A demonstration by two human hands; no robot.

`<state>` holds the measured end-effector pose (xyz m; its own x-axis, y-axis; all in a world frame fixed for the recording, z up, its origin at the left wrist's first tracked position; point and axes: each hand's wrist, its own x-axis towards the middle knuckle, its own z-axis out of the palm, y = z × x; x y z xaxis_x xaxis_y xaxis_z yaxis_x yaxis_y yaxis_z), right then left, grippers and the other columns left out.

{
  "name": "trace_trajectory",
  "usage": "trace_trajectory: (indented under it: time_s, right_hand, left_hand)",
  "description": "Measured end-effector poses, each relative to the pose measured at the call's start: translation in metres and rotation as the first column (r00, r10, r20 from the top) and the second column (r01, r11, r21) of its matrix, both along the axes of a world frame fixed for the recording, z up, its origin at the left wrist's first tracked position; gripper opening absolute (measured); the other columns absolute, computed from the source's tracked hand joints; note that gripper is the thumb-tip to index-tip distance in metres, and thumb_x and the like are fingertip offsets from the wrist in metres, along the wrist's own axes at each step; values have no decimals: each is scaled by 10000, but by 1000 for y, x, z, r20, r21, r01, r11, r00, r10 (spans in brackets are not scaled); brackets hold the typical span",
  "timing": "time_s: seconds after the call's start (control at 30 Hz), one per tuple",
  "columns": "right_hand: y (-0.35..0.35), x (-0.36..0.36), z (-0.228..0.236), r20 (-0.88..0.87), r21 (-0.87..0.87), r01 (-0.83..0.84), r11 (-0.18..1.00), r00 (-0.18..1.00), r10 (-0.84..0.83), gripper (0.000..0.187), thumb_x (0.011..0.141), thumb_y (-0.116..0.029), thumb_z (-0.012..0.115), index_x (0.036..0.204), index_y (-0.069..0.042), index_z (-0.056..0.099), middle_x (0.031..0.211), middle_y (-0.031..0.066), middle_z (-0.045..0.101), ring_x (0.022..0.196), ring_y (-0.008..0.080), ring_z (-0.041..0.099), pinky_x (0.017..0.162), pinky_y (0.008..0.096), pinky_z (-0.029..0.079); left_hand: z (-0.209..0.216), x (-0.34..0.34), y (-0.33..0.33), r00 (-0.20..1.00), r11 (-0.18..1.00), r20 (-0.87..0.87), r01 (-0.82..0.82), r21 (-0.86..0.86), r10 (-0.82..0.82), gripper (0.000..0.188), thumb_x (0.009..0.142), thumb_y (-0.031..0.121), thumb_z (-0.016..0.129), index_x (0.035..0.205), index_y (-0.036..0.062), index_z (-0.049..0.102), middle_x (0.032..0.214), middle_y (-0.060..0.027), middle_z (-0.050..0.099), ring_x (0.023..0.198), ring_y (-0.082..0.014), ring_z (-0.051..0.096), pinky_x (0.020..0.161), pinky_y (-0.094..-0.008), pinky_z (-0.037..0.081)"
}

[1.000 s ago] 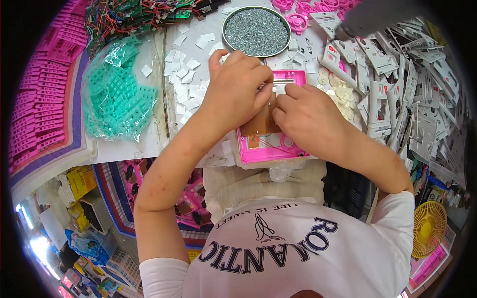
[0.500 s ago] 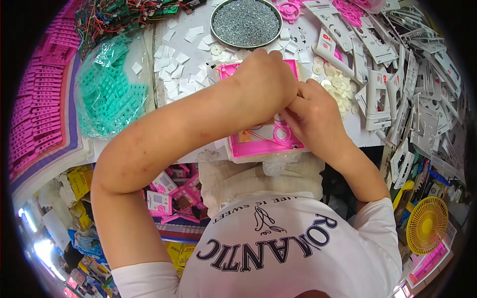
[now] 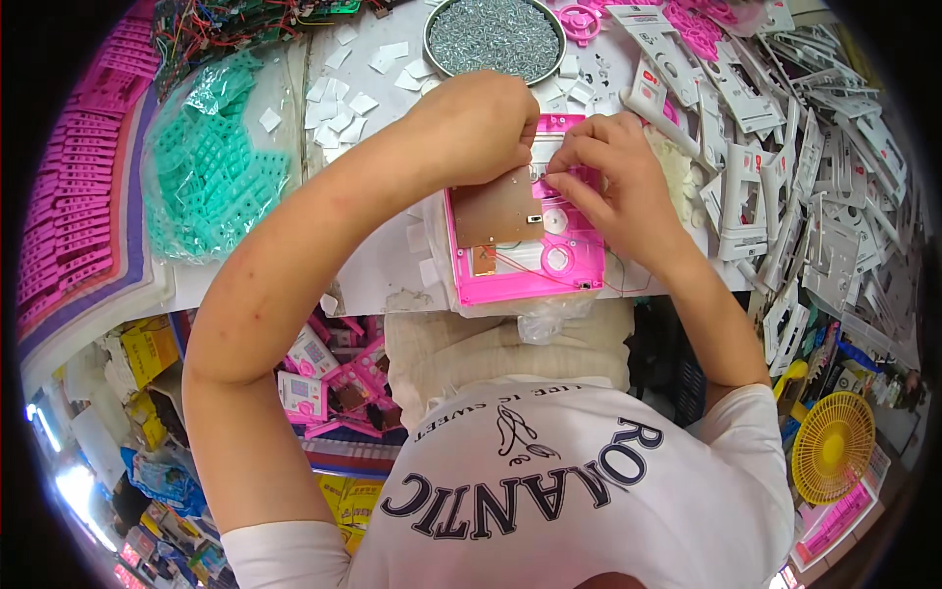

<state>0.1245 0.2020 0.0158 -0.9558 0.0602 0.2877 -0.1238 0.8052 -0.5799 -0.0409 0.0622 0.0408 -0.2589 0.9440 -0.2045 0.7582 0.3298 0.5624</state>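
A pink plastic case (image 3: 530,286) lies on the padded near edge of the table, a brown circuit board (image 3: 491,211) in its left part. My left hand (image 3: 491,123) is bent over the board's far edge, its fingers curled closed; the fingertips are largely hidden. From the right, my right hand (image 3: 618,177) reaches over the case, thumb and forefinger drawn together beside the board's far right corner. What they pinch is too small to make out. A white round part (image 3: 555,222), a pink ring (image 3: 558,258) and thin red wires (image 3: 515,263) show inside the case.
Beyond the case stands a round bowl (image 3: 428,47) of small silver screws. White squares (image 3: 343,120) lie scattered leftward, beside a bag of green parts (image 3: 211,162) and stacked pink strips (image 3: 83,187). White panels (image 3: 746,196) are heaped right; pink cases (image 3: 339,388) sit below the table.
My hands have moved apart: the left went up and left, the right shifted slightly up. The brown circuit board, mostly hidden before, now shows in the case.
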Motion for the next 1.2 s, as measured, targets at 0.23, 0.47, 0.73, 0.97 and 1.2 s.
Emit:
trace_trajectory:
  time_s: [0.23,0.47,0.73,0.97,1.2]
  right_hand:
    - [-2,-3,-5,40,44,22,999,999,-24,112,778,-140,780,874,-100,739,955,52,614,925,273,509,838,391,439]
    - [3,16,5,-27,342,-214,915,971,237,247,805,-152,751,1038,-71,744,1011,60,648,1006,303,580,900,423,461]
    - [-14,18,-1,-35,314,-97,944,993,114,294,802,-144,749,1076,-43,715,1005,74,650,1008,303,596,882,424,484]
    - [-29,6,13,186,499,-139,855,981,51,367,763,-141,741,1099,-24,650,906,74,585,943,274,566,773,389,464]
    - [-13,3,18,165,260,-161,952,979,120,317,801,-151,706,1100,-49,678,934,70,607,978,278,564,813,397,475]
  left_hand:
    - [-7,4,-6,998,998,-68,0,70,4,115,801,132,709,840,24,718,779,-163,705,749,-346,687,701,-434,543]
    - [-8,4,-4,986,997,-147,73,-16,-74,139,840,154,681,858,20,714,810,-171,706,802,-354,692,721,-452,548]
    - [-12,15,-5,919,977,-335,211,-23,-206,130,864,108,612,891,-11,655,858,-185,702,841,-366,698,722,-464,569]
    - [-10,14,2,956,991,-271,128,29,-116,142,848,93,621,937,-15,646,872,-191,715,836,-353,706,698,-455,566]
    - [-14,-22,-55,822,692,282,-569,444,495,253,922,220,702,1013,-15,714,803,-60,692,751,-134,619,683,-315,496]
